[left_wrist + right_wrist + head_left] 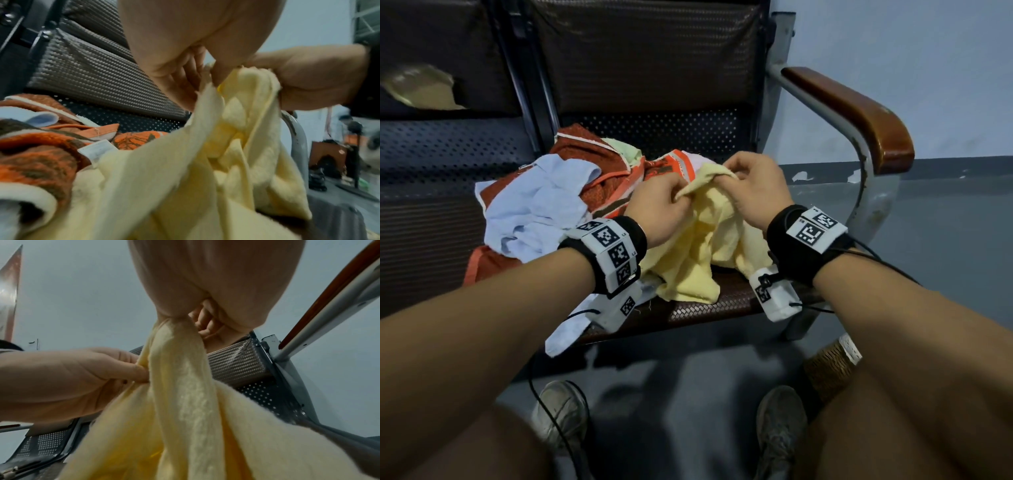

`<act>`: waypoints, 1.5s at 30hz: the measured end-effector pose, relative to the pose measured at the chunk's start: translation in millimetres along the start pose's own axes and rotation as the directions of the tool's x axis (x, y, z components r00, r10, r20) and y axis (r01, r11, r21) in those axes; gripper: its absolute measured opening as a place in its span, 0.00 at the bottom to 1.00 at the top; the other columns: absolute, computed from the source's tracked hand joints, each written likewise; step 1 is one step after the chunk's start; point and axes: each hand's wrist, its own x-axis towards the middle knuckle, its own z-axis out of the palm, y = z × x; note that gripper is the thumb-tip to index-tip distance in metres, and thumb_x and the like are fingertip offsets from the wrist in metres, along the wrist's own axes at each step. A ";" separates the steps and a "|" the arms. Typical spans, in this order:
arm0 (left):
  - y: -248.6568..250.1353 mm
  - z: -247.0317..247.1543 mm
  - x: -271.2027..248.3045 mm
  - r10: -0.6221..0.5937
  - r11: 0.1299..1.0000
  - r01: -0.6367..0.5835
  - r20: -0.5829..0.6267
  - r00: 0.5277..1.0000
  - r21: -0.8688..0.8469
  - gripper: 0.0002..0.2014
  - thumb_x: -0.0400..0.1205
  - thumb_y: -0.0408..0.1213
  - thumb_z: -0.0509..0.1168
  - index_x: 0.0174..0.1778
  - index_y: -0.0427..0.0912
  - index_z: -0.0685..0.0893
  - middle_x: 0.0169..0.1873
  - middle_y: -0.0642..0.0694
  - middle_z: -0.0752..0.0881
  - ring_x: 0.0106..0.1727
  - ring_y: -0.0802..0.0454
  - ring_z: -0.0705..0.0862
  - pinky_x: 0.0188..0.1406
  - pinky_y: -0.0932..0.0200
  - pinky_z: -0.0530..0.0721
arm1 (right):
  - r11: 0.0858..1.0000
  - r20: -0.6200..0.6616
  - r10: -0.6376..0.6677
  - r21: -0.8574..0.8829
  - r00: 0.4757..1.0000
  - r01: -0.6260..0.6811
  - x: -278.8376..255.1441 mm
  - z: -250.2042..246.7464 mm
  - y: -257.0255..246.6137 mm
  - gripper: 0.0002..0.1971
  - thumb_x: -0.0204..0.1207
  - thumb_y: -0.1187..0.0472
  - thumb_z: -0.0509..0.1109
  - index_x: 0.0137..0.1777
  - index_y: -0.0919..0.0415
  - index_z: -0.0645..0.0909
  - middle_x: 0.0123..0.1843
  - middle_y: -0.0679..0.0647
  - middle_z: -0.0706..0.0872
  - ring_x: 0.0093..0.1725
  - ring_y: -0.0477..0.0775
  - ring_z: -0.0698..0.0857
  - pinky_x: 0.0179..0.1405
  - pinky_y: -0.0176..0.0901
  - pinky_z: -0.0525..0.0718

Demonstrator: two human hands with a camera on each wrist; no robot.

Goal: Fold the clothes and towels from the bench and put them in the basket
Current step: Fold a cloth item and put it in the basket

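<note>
A pale yellow towel (pixel 698 246) hangs bunched over the front of the bench seat (pixel 705 308). My left hand (pixel 664 205) and right hand (pixel 753 185) pinch its top edge close together, lifted above the pile. In the left wrist view the yellow towel (pixel 226 146) drapes down from the left hand (pixel 176 65), with the right hand (pixel 308 78) gripping beside it. The right wrist view shows the towel (pixel 185 394) gathered in the right hand (pixel 205 296). A light blue shirt (pixel 534 205) and an orange-brown patterned towel (pixel 599 161) lie heaped behind on the left.
A wooden armrest (pixel 859 113) on a metal frame bounds the bench at the right. A woven basket (pixel 828 370) shows partly on the floor by my right knee. My shoes (pixel 561 414) stand on the grey floor in front. Another seat lies to the left.
</note>
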 end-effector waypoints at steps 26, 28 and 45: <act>24.9 -30.7 28.8 -0.481 0.626 0.181 -0.193 0.855 -0.759 0.19 0.83 0.23 0.53 0.53 0.42 0.88 0.47 0.40 0.92 0.41 0.49 0.93 0.35 0.60 0.88 | 0.668 0.266 -0.002 -0.717 0.964 0.199 -19.0 -15.0 -11.1 0.12 0.78 0.63 0.64 0.46 0.48 0.89 0.51 0.53 0.86 0.60 0.60 0.80 0.48 0.55 0.83; 24.1 -33.1 31.3 -0.486 0.611 0.148 -0.221 0.845 -0.778 0.16 0.83 0.24 0.56 0.52 0.42 0.89 0.48 0.39 0.92 0.43 0.48 0.93 0.37 0.59 0.90 | 0.619 0.217 0.079 -0.776 0.973 0.123 -13.9 -17.1 -6.9 0.16 0.78 0.66 0.64 0.58 0.51 0.88 0.60 0.56 0.83 0.64 0.63 0.80 0.53 0.58 0.82; 44.1 -37.9 22.0 -0.432 0.352 0.193 0.024 0.902 -0.916 0.05 0.83 0.29 0.62 0.47 0.33 0.83 0.38 0.36 0.91 0.39 0.44 0.91 0.37 0.54 0.89 | 0.804 0.554 0.230 -0.571 0.800 0.164 -23.1 18.9 -25.9 0.15 0.74 0.64 0.63 0.47 0.45 0.88 0.48 0.43 0.85 0.57 0.54 0.84 0.66 0.60 0.83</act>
